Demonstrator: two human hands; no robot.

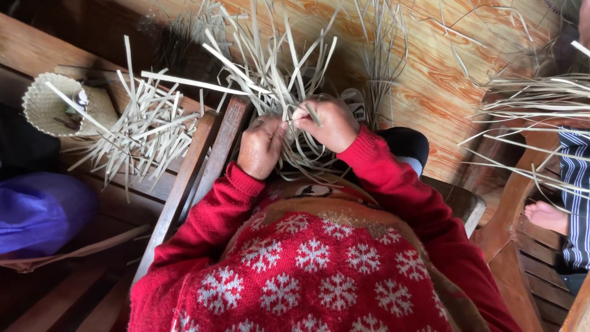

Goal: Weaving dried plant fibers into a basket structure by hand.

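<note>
Gripping flat, pale bamboo strips [270, 67], left hand [261, 147] and right hand [329, 123] both clenched on them, red knitted sleeves.

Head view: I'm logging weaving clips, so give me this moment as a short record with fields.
Left hand: grips the woven strip bundle
Right hand: pinches one strip of that bundle
Clothing: red sweater with white snowflakes
Beside, left: second unfinished weave and a small woven basket on a wooden bench
Right edge: another person's bare foot
</note>
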